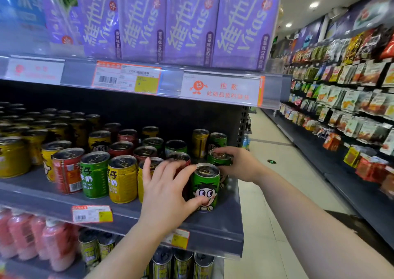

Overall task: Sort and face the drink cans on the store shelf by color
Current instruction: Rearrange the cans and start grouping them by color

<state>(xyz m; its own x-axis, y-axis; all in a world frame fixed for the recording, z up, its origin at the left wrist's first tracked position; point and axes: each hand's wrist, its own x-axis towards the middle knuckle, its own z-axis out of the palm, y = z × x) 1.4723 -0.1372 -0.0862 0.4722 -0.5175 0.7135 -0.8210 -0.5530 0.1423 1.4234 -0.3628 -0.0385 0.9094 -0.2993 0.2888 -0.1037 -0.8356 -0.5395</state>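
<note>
Green, yellow and red drink cans stand mixed on the grey middle shelf (119, 212). A green can (205, 190) with a cartoon face turned outward stands at the front right edge. My left hand (164, 193) grips it with thumb low on its front and fingers over its rim. Behind it my right hand (236, 163) is closed around a second green can (219, 157). To the left in the front row stand a yellow can (123, 178), another green can (94, 175) and a red can (67, 170). Partly hidden behind my left hand is another yellow can.
Purple Vitasoy cartons (187, 20) fill the shelf above, with price tags (125, 77) on its rail. Pink bottles (32, 240) and dark cans (181, 263) stand on the shelf below. An aisle floor (277, 172) runs right, beside snack shelves (351, 99).
</note>
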